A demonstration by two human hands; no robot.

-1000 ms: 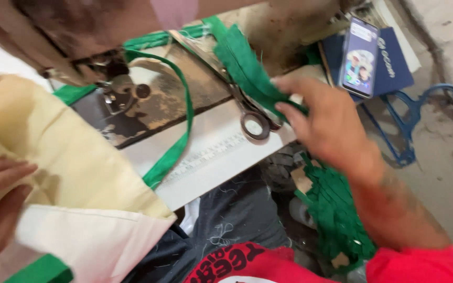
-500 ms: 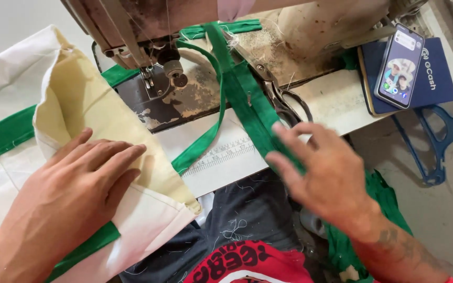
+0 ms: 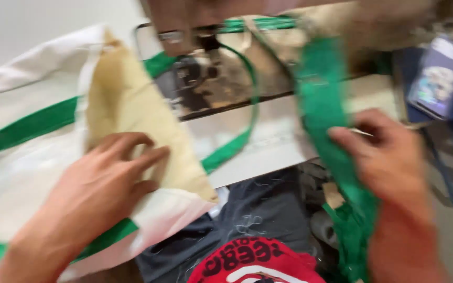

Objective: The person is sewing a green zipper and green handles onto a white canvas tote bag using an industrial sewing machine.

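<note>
- At the sewing machine [image 3: 211, 78], left hand [image 3: 106, 188] is lying spread, pressing the cream cloth [image 3: 127, 120].
- Right hand [image 3: 389, 157] is pinching the green strap [image 3: 323, 115], nearer, running away toward the machine.

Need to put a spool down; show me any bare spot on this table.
Only a pale strip of table, between green strap and thin green loop. Bag under left hand fills the left; phone crowds the right.
</note>
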